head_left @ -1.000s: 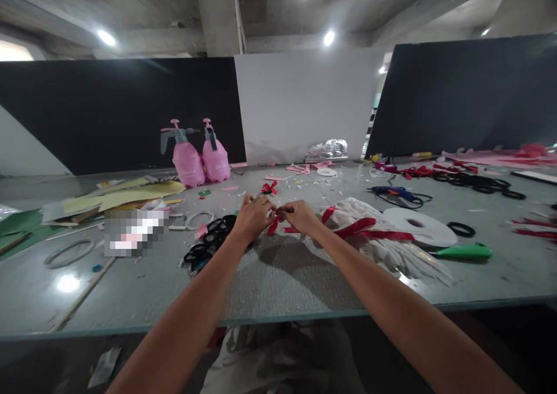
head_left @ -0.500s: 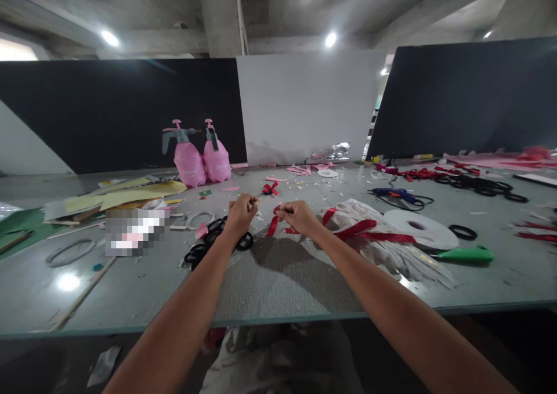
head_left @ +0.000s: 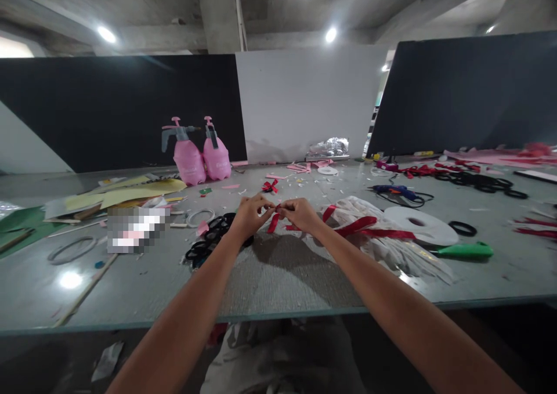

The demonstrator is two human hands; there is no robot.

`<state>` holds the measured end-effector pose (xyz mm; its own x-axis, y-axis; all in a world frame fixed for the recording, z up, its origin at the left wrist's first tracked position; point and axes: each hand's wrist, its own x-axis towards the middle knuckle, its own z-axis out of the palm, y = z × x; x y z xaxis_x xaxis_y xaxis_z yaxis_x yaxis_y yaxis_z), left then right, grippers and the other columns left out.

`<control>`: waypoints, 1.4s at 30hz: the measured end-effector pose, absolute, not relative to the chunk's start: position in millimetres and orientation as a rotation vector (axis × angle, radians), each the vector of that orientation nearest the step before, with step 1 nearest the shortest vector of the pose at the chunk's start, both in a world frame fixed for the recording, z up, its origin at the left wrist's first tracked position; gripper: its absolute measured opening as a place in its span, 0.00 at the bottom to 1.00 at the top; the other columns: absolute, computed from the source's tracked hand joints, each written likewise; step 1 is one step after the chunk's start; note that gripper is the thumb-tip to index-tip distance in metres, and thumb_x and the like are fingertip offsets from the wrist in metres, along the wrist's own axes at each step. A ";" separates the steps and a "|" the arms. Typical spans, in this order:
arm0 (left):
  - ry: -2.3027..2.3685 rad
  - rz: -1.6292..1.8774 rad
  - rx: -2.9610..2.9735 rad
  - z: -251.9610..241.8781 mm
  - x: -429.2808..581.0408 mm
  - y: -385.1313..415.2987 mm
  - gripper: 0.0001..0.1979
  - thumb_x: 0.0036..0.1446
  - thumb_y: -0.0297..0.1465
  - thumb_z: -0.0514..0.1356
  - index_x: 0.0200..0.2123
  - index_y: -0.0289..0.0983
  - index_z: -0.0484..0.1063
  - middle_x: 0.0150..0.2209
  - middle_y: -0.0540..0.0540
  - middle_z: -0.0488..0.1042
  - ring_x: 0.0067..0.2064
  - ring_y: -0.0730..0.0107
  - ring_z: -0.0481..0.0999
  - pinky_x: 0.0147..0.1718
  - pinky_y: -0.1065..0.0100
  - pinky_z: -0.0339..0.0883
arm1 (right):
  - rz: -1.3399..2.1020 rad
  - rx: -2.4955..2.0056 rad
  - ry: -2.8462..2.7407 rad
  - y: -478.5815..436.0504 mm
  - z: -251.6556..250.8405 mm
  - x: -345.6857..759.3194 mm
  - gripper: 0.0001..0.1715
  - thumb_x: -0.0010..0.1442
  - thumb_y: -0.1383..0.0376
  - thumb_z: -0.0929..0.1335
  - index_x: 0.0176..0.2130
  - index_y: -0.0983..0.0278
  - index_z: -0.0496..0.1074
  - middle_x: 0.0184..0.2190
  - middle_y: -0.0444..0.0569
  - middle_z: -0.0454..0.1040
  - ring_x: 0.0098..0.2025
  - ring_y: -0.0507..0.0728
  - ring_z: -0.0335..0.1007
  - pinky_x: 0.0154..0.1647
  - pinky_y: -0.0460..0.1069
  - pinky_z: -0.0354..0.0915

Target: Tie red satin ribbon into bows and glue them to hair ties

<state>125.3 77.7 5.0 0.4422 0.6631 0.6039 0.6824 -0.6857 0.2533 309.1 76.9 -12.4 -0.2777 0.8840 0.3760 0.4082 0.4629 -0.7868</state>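
Observation:
My left hand (head_left: 250, 214) and my right hand (head_left: 299, 214) meet above the middle of the grey table (head_left: 278, 278), both pinching a short piece of red ribbon (head_left: 274, 222) between fingertips. One end of the ribbon hangs down below the fingers. A longer red ribbon (head_left: 361, 227) trails to the right from under my right hand, across a white sheet (head_left: 383, 249). A pile of black rings (head_left: 208, 244) lies just left of my left hand. A finished red bow (head_left: 270, 185) lies farther back.
Two pink spray bottles (head_left: 201, 156) stand at the back. Yellow paper (head_left: 126, 195) and a metal ring (head_left: 69, 250) lie left. On the right are a white tape roll (head_left: 415, 224), a green-handled tool (head_left: 463, 250), a blue glue gun (head_left: 394, 191), and more black rings (head_left: 483, 183).
My left hand had pulled away to the left half a second ago; it has come back and pinches the ribbon beside my right hand again.

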 end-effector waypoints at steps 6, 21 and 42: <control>-1.141 -0.879 -2.654 6.2 124.5 79.0 0.09 0.57 0.34 0.54 0.36 0.41 0.74 0.35 0.50 0.73 0.33 0.72 0.70 0.43 0.63 0.55 | 0.711 -1.121 -1.912 82.1 -15.3 308.9 0.14 0.52 0.62 0.63 0.23 0.68 0.71 0.15 0.40 0.61 0.18 0.46 0.50 0.19 0.43 0.47; -1.221 -0.725 -2.493 4.5 141.0 74.5 0.06 0.56 0.31 0.53 0.35 0.39 0.69 0.38 0.48 0.73 0.40 0.65 0.70 0.45 0.59 0.51 | 0.592 -1.126 -1.962 88.0 -17.6 307.7 0.15 0.52 0.60 0.64 0.24 0.69 0.72 0.16 0.41 0.57 0.21 0.47 0.49 0.21 0.44 0.47; -1.386 -1.929 -3.199 -0.3 138.4 85.6 0.16 0.54 0.42 0.55 0.29 0.34 0.69 0.26 0.50 0.69 0.31 0.72 0.68 0.33 0.70 0.61 | 1.074 -0.829 -1.779 65.4 1.7 307.7 0.19 0.50 0.53 0.67 0.29 0.68 0.70 0.16 0.37 0.51 0.19 0.45 0.42 0.20 0.44 0.44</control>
<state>138.4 85.6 -0.3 0.4082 0.8265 0.3877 0.1039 -0.4640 0.8797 307.7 65.4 1.7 -0.3961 0.8540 0.3372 0.0999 0.4052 -0.9088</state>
